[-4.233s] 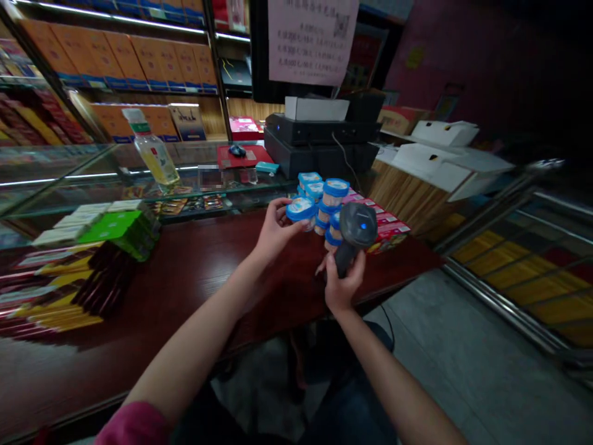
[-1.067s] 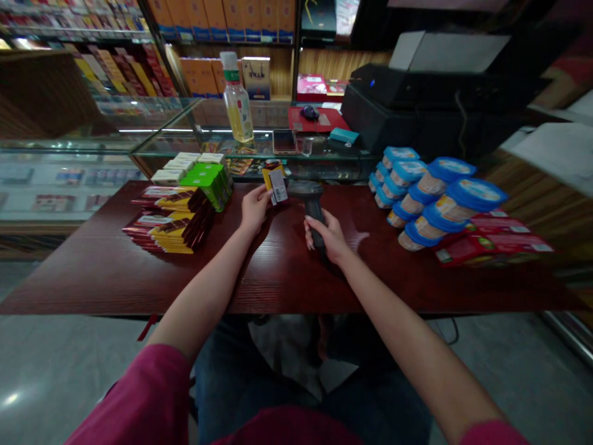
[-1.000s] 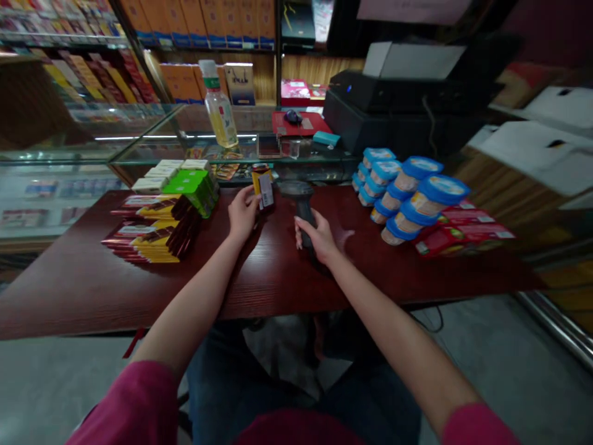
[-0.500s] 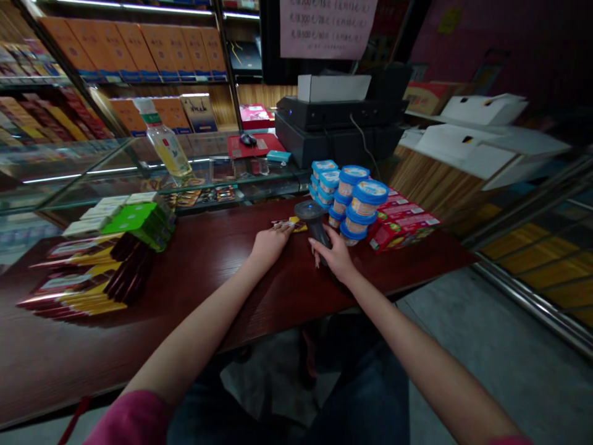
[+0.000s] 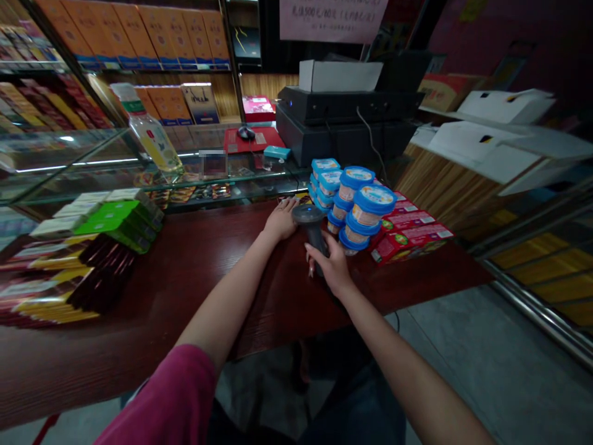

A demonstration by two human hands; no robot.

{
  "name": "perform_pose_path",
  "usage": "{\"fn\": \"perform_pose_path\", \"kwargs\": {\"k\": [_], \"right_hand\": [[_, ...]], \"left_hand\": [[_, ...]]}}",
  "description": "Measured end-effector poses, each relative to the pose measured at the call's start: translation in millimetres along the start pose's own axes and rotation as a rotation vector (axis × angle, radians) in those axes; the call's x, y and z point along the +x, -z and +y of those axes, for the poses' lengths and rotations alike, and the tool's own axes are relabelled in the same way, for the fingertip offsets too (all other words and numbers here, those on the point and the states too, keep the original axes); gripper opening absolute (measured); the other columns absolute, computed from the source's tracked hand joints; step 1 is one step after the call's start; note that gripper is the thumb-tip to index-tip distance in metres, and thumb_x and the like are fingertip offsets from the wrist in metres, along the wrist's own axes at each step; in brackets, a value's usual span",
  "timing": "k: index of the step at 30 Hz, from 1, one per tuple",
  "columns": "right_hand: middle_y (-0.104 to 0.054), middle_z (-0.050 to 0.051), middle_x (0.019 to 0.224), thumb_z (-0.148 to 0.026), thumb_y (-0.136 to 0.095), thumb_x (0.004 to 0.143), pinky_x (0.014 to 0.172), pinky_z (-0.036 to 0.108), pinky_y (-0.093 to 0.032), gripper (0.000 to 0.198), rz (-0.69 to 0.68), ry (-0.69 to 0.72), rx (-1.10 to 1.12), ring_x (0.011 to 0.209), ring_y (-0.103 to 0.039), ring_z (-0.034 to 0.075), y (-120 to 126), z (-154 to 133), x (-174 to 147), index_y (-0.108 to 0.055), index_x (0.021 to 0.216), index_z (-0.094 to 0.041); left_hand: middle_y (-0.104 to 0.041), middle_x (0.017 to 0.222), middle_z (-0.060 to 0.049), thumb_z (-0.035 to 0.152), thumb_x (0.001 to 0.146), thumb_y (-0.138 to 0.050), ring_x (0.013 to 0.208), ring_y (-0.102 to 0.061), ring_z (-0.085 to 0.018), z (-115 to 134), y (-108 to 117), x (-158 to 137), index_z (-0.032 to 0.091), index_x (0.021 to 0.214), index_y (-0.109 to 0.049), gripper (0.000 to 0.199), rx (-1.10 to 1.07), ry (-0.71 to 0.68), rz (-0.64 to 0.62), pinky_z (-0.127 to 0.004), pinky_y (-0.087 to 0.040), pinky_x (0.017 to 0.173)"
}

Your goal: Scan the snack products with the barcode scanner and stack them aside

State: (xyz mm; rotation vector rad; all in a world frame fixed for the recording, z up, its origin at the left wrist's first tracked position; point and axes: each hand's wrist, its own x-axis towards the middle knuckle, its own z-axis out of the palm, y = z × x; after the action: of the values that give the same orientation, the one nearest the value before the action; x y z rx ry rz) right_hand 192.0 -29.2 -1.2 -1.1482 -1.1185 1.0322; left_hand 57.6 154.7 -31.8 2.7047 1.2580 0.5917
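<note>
My right hand (image 5: 331, 262) is wrapped round the handle of a dark handheld barcode scanner (image 5: 315, 232), holding it upright with its head above the table. Just left of the scanner, my left hand (image 5: 281, 220) lies palm down, fingers stretched forward. Its fingertips rest on a small yellow and brown packet (image 5: 304, 198) by the table's far edge, mostly covered. Right of the scanner stand stacked tubs with blue lids (image 5: 365, 213). Behind them are smaller blue-lidded tubs (image 5: 325, 180), and red boxes (image 5: 412, 232) sit at the right.
At the left of the dark red table (image 5: 199, 272) lie piles of yellow and brown packets (image 5: 60, 278) and green packs (image 5: 115, 222). A glass counter beyond carries a bottle (image 5: 152, 139) and a mouse (image 5: 246, 133). A black machine (image 5: 347, 127) stands behind the tubs.
My left hand has slid forward with the small packet, toward the table's far edge. My right hand still holds the scanner, in nearly the same place. The view has shifted a little.
</note>
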Motion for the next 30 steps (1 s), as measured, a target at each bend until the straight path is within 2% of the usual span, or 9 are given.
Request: {"fn": "perform_pose_path", "kwargs": {"k": [4,7,10,13,17,20,25,28,30], "right_hand": [[-0.064,-0.002,0.071,-0.047,-0.081,0.081,0.044,0.031,-0.046,0.043,-0.050,-0.017,0.032,0.048,-0.054,0.016,1,-2,-2,-0.062,0.113,-0.026],[-0.068,-0.001,0.080,-0.045,-0.080,0.079,0.045,0.031,-0.048,0.046,-0.112,-0.015,0.070,0.049,-0.055,0.015,6,-3,-4,-0.061,0.116,-0.025],[-0.070,-0.002,0.087,-0.036,-0.082,0.075,0.051,0.030,-0.052,0.049,-0.156,-0.013,0.065,0.054,-0.058,0.014,8,-4,-6,-0.062,0.118,-0.026],[-0.073,0.000,0.091,-0.033,-0.081,0.075,0.053,0.031,-0.052,0.045,-0.221,-0.029,0.053,0.054,-0.060,0.014,-2,-8,-10,-0.064,0.115,-0.025],[-0.078,0.004,0.100,-0.036,-0.079,0.077,0.052,0.031,-0.050,0.036,-0.285,-0.062,0.068,0.051,-0.060,0.013,-43,-13,-23,-0.066,0.109,-0.023],[-0.079,0.006,0.109,-0.038,-0.075,0.079,0.050,0.031,-0.048,0.029,-0.360,-0.089,0.127,0.049,-0.060,0.012,-90,-15,-34,-0.067,0.103,-0.023],[-0.078,0.009,0.118,-0.040,-0.069,0.081,0.049,0.031,-0.046,0.025,-0.505,-0.115,0.179,0.049,-0.057,0.011,-166,-18,-49,-0.067,0.099,-0.022],[-0.078,0.008,0.116,-0.040,-0.069,0.078,0.047,0.030,-0.043,0.025,-0.555,-0.134,0.187,0.048,-0.054,0.010,-201,-18,-56,-0.066,0.096,-0.023],[-0.078,0.007,0.115,-0.041,-0.069,0.077,0.045,0.029,-0.040,0.025,-0.579,-0.142,0.187,0.048,-0.052,0.009,-217,-18,-60,-0.065,0.094,-0.024]], "left_hand": [[-0.029,0.174,-0.019,0.024,0.098,-0.046,0.165,-0.022,-0.028,7,10,-1,0.006,0.165,-0.034,0.070,-0.002,0.058,-0.097,-0.045,-0.019,0.135],[-0.025,0.175,-0.018,0.020,0.097,-0.045,0.166,-0.018,-0.028,17,23,-16,0.004,0.166,-0.028,0.073,0.004,0.091,-0.012,-0.048,-0.014,0.136],[-0.028,0.175,-0.017,0.016,0.097,-0.041,0.166,-0.021,-0.025,23,39,-52,0.004,0.166,-0.029,0.071,0.074,0.098,0.105,-0.048,-0.014,0.137],[-0.026,0.176,-0.014,0.013,0.098,-0.037,0.166,-0.018,-0.021,22,63,-108,0.006,0.167,-0.028,0.070,0.208,0.023,0.155,-0.044,-0.014,0.137],[-0.024,0.177,-0.006,0.011,0.099,-0.033,0.165,-0.018,-0.016,9,108,-198,0.013,0.170,-0.024,0.072,0.326,-0.031,0.174,-0.038,-0.013,0.138],[-0.024,0.176,-0.004,0.011,0.098,-0.035,0.165,-0.021,-0.020,-11,147,-268,0.016,0.171,-0.023,0.074,0.319,0.083,0.234,-0.041,-0.012,0.138],[-0.031,0.174,-0.004,0.013,0.096,-0.044,0.164,-0.023,-0.026,-51,206,-376,0.024,0.169,-0.032,0.075,0.291,0.365,0.412,-0.051,-0.008,0.138],[-0.033,0.174,-0.004,0.015,0.095,-0.046,0.165,-0.021,-0.024,-72,228,-424,0.023,0.167,-0.034,0.073,0.316,0.431,0.440,-0.051,-0.010,0.138],[-0.038,0.171,-0.005,0.017,0.098,-0.044,0.163,-0.028,-0.023,-84,233,-443,0.022,0.164,-0.040,0.066,0.285,0.448,0.421,-0.051,-0.014,0.138]]}}
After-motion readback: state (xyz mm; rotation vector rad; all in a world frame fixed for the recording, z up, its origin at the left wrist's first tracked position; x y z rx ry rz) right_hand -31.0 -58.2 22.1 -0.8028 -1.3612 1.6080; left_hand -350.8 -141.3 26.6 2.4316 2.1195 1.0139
